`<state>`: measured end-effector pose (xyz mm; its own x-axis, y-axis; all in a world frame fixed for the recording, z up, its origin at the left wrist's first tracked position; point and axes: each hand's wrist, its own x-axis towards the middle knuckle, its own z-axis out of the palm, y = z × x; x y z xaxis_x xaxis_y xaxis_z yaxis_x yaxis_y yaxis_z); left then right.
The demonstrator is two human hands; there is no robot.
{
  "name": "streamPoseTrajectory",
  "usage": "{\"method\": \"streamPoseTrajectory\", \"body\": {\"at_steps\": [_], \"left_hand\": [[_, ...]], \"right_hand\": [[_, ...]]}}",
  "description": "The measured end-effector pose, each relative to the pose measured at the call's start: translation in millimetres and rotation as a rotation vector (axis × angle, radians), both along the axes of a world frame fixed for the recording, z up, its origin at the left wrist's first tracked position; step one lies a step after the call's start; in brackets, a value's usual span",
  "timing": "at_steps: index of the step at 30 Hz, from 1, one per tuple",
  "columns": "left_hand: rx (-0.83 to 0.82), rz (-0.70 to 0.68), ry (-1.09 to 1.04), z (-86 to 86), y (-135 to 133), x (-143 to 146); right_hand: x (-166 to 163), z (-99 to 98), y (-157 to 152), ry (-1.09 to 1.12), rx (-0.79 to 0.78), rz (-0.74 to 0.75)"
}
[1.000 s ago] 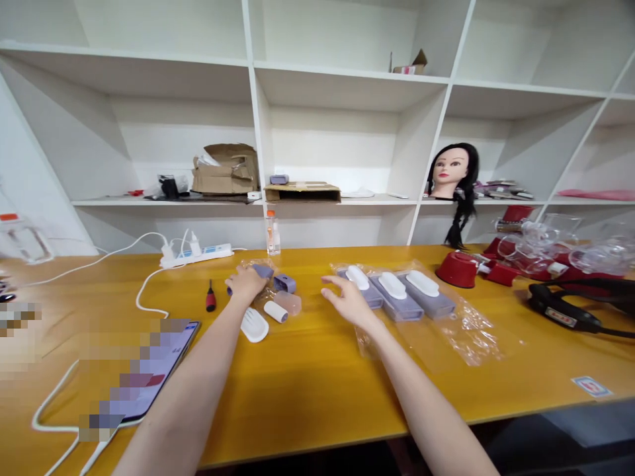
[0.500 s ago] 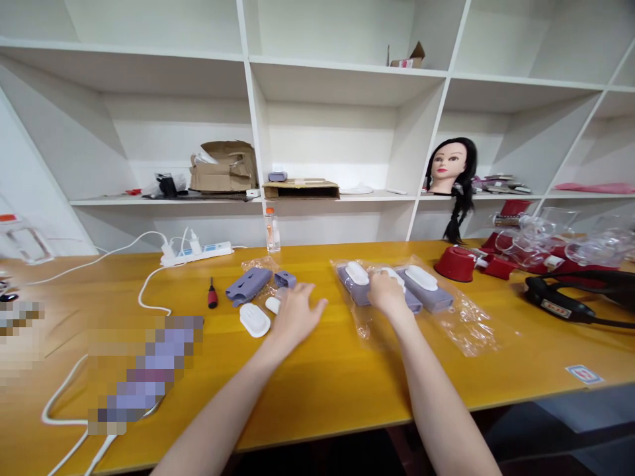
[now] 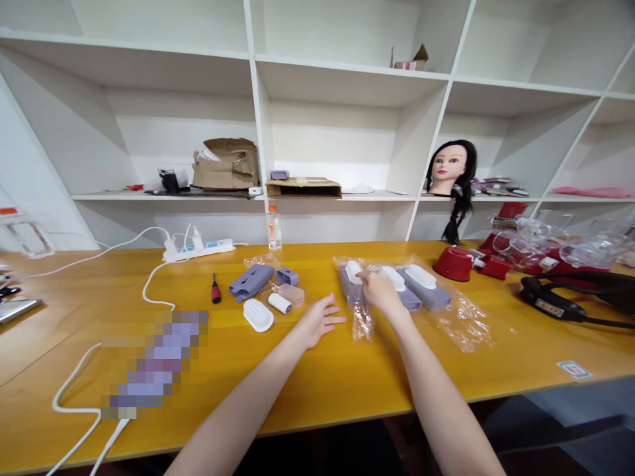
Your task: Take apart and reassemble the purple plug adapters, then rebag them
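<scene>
My left hand (image 3: 322,322) hovers over the table, palm turned inward, fingers spread and holding nothing. Left of it lie a white oval lid (image 3: 258,315), a small white cylinder (image 3: 280,303), a clear pinkish cap (image 3: 292,295), a purple plastic casing (image 3: 252,281) and a smaller purple piece (image 3: 287,276). My right hand (image 3: 381,291) reaches with its index finger stretched out to the right edge of a white oval lid (image 3: 353,272) on the leftmost purple case (image 3: 353,293). Its other fingers are partly hidden. Two more purple cases carry white lids (image 3: 421,277), (image 3: 393,278) beside it.
Clear plastic wrap (image 3: 469,330) lies under the cases. A red-black screwdriver (image 3: 215,291), a power strip (image 3: 201,250) with white cables and a bottle (image 3: 274,228) stand left and back. Red-based devices (image 3: 452,264) and a black headset strap (image 3: 560,304) lie right. Shelves rise behind.
My left hand has moved right, away from the small parts, uncovering the white cylinder and the pinkish cap. My right hand has shifted left from the middle case's lid to the leftmost one.
</scene>
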<state>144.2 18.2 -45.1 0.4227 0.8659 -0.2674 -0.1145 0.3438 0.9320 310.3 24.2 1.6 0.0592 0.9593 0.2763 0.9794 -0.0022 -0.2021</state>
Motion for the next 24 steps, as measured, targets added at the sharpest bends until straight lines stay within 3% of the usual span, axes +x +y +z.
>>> {"method": "streamPoseTrajectory", "body": {"at_steps": [7, 12, 15, 19, 21, 23, 24], "left_hand": [[-0.282, 0.13, -0.206, -0.4, 24.5, 40.9], [-0.301, 0.111, -0.391, 6.9, 19.7, 55.0], [-0.302, 0.059, -0.514, 10.7, 13.9, 58.1], [-0.287, 0.093, -0.633, 6.3, 11.3, 60.8], [-0.293, 0.124, -0.655, 1.4, 13.5, 60.6], [-0.302, 0.148, -0.662, -3.0, 17.1, 59.0], [-0.306, 0.155, -0.664, -4.4, 19.0, 57.8]], "right_hand": [[0.7, -1.0, -17.9, 0.104, 0.125, 0.097], [1.3, -2.4, -24.0, 0.443, 0.272, 0.187], [-3.6, -0.4, -26.9, 0.525, 0.316, 0.254], [-12.5, -3.0, -44.1, 0.562, 0.322, 0.318], [-15.3, -11.7, -60.4, 0.548, 0.468, 0.248], [-17.3, -25.9, -79.9, 0.489, 0.753, 0.137], [-18.3, -34.3, -89.4, 0.457, 0.865, 0.165]]}}
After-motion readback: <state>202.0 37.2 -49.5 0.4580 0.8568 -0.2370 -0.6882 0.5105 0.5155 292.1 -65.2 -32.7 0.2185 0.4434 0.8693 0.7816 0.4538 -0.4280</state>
